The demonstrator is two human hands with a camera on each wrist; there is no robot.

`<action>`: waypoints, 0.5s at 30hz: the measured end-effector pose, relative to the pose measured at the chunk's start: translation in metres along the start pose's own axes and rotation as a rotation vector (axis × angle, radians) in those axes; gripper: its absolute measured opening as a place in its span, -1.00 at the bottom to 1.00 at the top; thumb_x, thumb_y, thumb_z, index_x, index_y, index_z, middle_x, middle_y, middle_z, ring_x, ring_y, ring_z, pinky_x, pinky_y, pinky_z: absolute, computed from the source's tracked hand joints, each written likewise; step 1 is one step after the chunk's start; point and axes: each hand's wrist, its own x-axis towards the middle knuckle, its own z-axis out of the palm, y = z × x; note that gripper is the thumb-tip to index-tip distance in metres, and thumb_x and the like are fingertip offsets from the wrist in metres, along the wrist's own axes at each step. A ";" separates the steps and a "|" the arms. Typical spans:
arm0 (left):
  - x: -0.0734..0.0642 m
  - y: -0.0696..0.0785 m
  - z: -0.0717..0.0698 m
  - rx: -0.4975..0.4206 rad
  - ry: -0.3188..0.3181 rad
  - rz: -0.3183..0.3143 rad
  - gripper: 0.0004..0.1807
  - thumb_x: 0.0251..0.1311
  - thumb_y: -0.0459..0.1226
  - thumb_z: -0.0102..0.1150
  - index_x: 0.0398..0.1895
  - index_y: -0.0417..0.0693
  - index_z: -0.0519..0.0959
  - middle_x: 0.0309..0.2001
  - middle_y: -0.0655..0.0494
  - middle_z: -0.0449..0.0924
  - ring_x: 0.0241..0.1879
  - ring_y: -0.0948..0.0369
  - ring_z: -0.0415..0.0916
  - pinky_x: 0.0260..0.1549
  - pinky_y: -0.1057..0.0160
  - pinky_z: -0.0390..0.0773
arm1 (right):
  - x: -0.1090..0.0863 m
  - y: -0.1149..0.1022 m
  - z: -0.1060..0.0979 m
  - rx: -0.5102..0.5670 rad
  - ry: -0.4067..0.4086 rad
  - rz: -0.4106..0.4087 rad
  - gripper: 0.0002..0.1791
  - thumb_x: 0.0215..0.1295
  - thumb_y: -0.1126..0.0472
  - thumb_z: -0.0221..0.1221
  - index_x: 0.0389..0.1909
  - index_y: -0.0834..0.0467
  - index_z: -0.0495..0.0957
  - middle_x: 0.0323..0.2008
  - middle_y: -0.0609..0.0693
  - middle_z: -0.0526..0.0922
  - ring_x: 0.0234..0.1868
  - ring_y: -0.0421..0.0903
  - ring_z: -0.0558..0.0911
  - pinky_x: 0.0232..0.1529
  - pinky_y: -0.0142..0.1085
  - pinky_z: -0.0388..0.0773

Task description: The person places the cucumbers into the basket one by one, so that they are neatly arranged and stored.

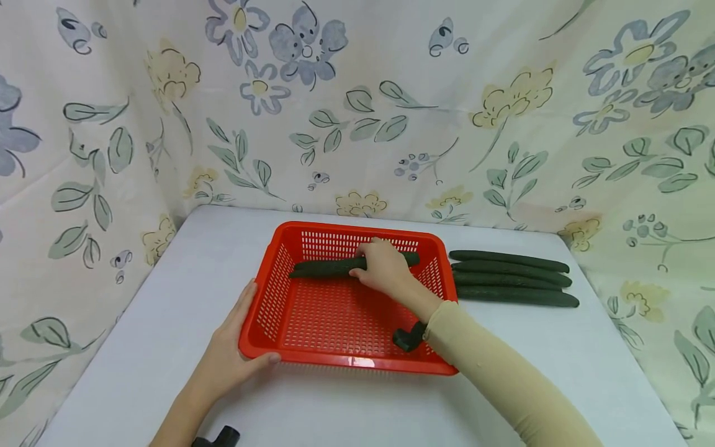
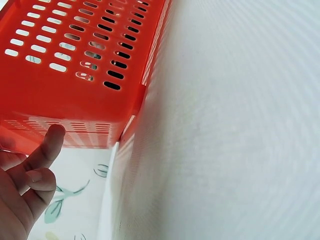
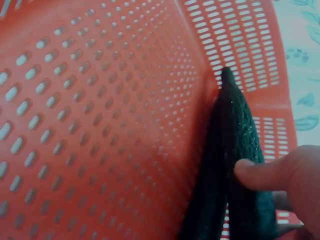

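Observation:
Inside the red plastic basket, my right hand grips a dark green cucumber near the back wall. A second cucumber lies right alongside it on the basket floor. In the right wrist view the thumb presses on the held cucumber's side, while the other fingers are mostly hidden. My left hand spans the basket's front left corner, thumb at the front rim and fingers extended along the left side. The left wrist view shows its fingers slightly bent by the outer wall.
Several more cucumbers lie side by side on the white table, just right of the basket. Behind the table hangs a floral curtain. Each wrist wears a black device; the right one hangs over the basket's front right.

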 end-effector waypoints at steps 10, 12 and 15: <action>0.000 0.000 0.000 -0.014 -0.003 -0.003 0.42 -0.14 -0.07 0.70 0.76 0.12 -0.04 0.71 0.06 0.05 0.50 -0.11 0.34 0.11 0.05 0.63 | -0.001 -0.003 0.008 -0.100 -0.021 -0.091 -0.63 0.24 0.05 0.53 -0.02 0.12 0.71 -0.10 0.07 0.69 -0.06 0.04 0.72 -0.12 -0.05 0.73; 0.000 0.000 0.000 -0.012 -0.003 -0.002 0.42 -0.15 -0.07 0.70 0.76 0.13 -0.04 0.71 0.07 0.04 0.51 -0.10 0.33 0.11 0.07 0.62 | -0.001 -0.004 0.008 -0.110 -0.020 -0.093 -0.62 0.23 0.04 0.54 -0.01 0.11 0.73 -0.09 0.06 0.70 -0.05 0.03 0.72 -0.10 -0.05 0.73; 0.000 0.000 0.000 -0.015 -0.003 0.000 0.42 -0.16 -0.07 0.70 0.76 0.13 -0.04 0.71 0.09 0.04 0.51 -0.10 0.33 0.12 0.10 0.61 | -0.001 -0.004 0.008 -0.106 -0.042 -0.098 -0.61 0.22 0.05 0.54 0.00 0.12 0.74 -0.08 0.05 0.72 -0.03 0.02 0.72 -0.07 -0.06 0.74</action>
